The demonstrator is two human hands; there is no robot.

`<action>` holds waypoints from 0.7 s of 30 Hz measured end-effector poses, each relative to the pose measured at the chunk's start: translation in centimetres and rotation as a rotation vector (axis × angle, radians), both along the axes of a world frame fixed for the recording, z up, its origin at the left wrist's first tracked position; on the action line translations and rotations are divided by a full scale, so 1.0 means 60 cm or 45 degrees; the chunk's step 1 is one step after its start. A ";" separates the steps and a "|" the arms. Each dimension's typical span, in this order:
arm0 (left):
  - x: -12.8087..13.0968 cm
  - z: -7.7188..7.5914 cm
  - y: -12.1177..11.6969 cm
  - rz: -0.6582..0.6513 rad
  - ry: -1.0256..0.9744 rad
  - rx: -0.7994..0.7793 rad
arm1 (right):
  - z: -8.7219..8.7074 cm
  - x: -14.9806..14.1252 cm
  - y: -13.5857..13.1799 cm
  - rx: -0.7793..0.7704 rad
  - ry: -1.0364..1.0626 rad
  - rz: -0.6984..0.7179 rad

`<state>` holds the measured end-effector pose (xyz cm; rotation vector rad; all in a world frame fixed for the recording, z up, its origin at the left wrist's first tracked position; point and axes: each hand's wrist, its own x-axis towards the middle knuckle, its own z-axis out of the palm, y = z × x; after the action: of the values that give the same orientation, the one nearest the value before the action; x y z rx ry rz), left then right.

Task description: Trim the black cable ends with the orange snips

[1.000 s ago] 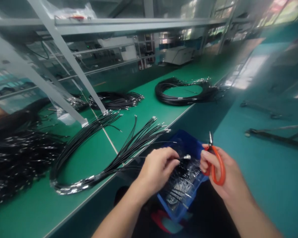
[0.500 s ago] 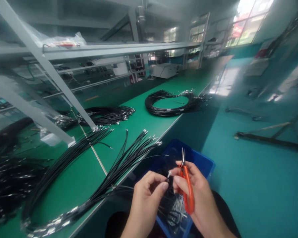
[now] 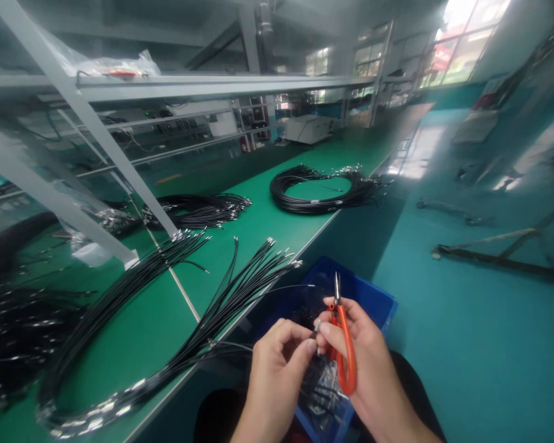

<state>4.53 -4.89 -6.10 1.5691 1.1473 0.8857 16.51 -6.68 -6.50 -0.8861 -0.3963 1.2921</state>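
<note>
One cable end [image 3: 315,333] was pinched in the left hand [image 3: 279,364] over a blue bin [image 3: 375,296], orange-handled snips [image 3: 348,338] sat gripped in the right hand [image 3: 368,354] close beside it, black cables [image 3: 180,364] curved across the green bench [image 3: 159,314].

From the bin [image 3: 382,301], a cable bundle [image 3: 184,357] is laid at nine o'clock on the bench [image 3: 143,326]. At twelve o'clock a coil [image 3: 295,202] is set, with a box [image 3: 307,129] placed behind it; at two, a stand [image 3: 489,258] is placed on the floor [image 3: 471,351].
</note>
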 end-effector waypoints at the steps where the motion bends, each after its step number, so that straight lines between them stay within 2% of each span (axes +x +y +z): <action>1: 0.000 -0.001 -0.001 -0.003 -0.036 -0.022 | 0.000 -0.001 0.000 -0.024 0.037 0.019; 7: -0.003 -0.005 -0.001 -0.093 -0.355 -0.192 | -0.002 -0.015 -0.005 -0.136 0.194 0.101; 10: 0.000 -0.001 -0.003 -0.073 -0.313 -0.127 | 0.003 -0.024 -0.008 -0.105 0.175 0.095; 13: 0.005 0.007 -0.003 0.066 -0.297 -0.080 | 0.011 -0.029 -0.007 -0.033 0.129 0.107; 15: 0.005 0.013 0.000 0.105 -0.337 -0.111 | 0.016 -0.030 -0.005 -0.019 0.130 0.133; 21: -0.004 0.021 0.010 0.039 -0.510 -0.286 | 0.019 -0.029 -0.003 -0.036 0.164 0.187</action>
<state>4.31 -4.32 -4.82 1.1311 0.9455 0.9999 14.74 -6.87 -5.36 -0.8040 -0.3471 1.4847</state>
